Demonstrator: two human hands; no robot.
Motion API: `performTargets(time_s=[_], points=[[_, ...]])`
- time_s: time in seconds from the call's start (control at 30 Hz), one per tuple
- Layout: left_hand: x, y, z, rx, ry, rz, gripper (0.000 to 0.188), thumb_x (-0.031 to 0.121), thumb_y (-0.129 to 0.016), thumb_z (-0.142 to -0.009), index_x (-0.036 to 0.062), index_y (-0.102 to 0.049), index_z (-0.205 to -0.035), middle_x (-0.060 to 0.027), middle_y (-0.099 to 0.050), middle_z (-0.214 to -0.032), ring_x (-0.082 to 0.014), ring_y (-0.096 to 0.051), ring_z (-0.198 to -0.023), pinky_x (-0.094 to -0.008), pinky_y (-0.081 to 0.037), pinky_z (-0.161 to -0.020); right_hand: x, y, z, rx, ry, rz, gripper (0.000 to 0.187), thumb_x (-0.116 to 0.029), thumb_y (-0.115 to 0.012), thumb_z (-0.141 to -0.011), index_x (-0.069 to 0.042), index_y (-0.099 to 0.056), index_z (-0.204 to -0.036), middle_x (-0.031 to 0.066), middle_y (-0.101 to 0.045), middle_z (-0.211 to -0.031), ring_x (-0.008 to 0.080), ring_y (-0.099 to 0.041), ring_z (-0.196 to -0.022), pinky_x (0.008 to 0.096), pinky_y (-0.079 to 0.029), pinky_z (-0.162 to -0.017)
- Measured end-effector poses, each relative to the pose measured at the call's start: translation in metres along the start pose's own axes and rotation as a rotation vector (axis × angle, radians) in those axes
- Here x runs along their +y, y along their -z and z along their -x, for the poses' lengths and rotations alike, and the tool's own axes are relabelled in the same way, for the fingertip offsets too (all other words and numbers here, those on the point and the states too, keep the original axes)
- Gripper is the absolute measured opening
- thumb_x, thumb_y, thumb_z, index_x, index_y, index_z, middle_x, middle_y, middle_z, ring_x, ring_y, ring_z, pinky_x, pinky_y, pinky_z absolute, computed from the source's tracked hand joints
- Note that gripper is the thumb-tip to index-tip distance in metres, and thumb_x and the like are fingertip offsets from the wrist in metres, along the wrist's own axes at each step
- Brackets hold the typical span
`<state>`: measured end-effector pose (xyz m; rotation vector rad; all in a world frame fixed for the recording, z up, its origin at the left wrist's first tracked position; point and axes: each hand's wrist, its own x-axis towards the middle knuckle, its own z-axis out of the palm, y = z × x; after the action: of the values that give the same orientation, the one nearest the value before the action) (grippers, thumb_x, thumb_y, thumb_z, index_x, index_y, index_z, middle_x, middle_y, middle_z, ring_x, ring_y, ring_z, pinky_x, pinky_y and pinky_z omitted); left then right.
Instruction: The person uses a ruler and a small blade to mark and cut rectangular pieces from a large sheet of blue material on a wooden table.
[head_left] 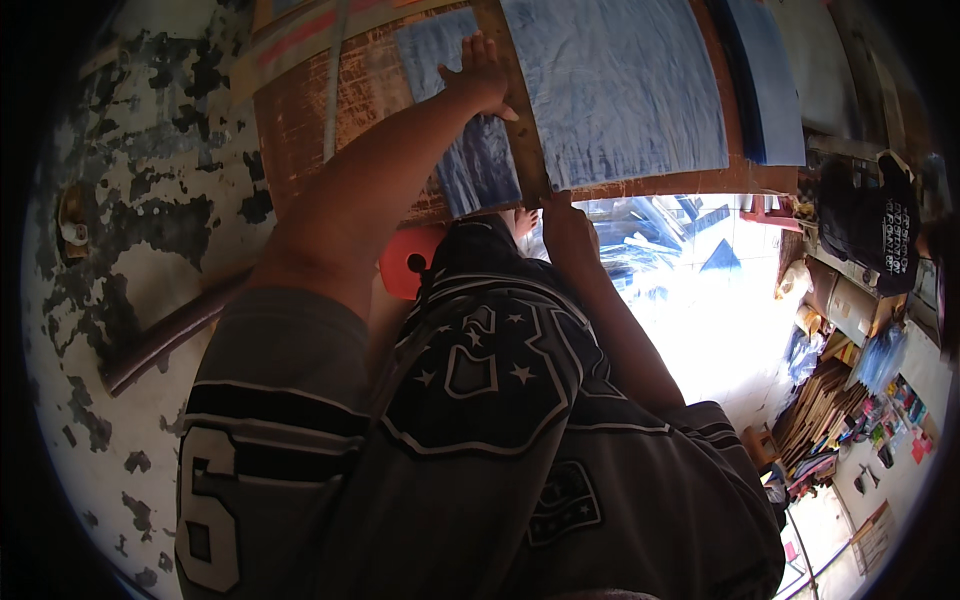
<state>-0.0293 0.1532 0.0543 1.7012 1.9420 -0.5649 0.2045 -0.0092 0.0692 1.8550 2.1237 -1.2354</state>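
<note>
A blue streaked sheet (pixel 620 85) lies on the worn brown tabletop (pixel 375 110), and a long brown straightedge (pixel 522 140) runs across it from the far side to the near edge. To the left of the straightedge shows a narrower part of blue sheet (pixel 475 165). My left hand (pixel 478 78) presses there with its fingers spread, the thumb reaching onto the straightedge. At the table's near edge, by the straightedge's end, my right hand (pixel 570 232) is closed. Whatever it grips is hidden by the fingers.
Below the table sits a red stool (pixel 405 262). Blue offcuts (pixel 665 235) litter the brightly lit floor. A dark pole (pixel 175 330) leans by the peeling wall at left. More blue sheet (pixel 770 90) lies at the table's right. Stacked boards (pixel 825 400) and clutter stand farther right.
</note>
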Motion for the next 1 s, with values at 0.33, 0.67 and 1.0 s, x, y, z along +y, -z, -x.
performTargets(time_s=[0.33,0.67,1.0], points=[[0.003,0.002,-0.003,-0.031,-0.005,-0.062,0.144,0.068,-0.079,-0.074,-0.0014,0.012,-0.161,-0.0241,0.021,-0.168,-0.0428,0.015,-0.156,-0.0781,-0.02,-0.116,0.021,-0.019,0.012,0.053,0.03,0.031,0.035,-0.033,-0.048,-0.107,-0.002,-0.045,-0.122,0.0331,-0.069,-0.084,0.0514,-0.069,-0.086,0.0617,-0.053,-0.073],[0.001,0.006,0.001,-0.028,-0.003,0.026,0.149,0.063,-0.084,-0.073,-0.0047,0.017,-0.158,-0.0263,0.023,-0.167,-0.0415,0.017,-0.156,-0.0771,-0.02,-0.115,0.035,-0.01,0.033,0.024,-0.001,0.023,0.03,-0.031,-0.052,-0.107,-0.002,-0.047,-0.111,0.0334,-0.068,-0.084,0.0514,-0.068,-0.086,0.0617,-0.053,-0.071],[0.001,0.004,0.005,-0.016,-0.008,0.091,0.149,0.061,-0.088,-0.069,-0.0018,0.012,-0.161,-0.0243,0.019,-0.169,-0.0398,0.015,-0.157,-0.0787,-0.017,-0.114,-0.011,0.054,-0.062,0.238,0.114,-0.068,0.031,-0.028,-0.048,-0.109,0.002,-0.054,-0.108,0.0319,-0.07,-0.093,0.0522,-0.068,-0.091,0.056,-0.055,-0.075]])
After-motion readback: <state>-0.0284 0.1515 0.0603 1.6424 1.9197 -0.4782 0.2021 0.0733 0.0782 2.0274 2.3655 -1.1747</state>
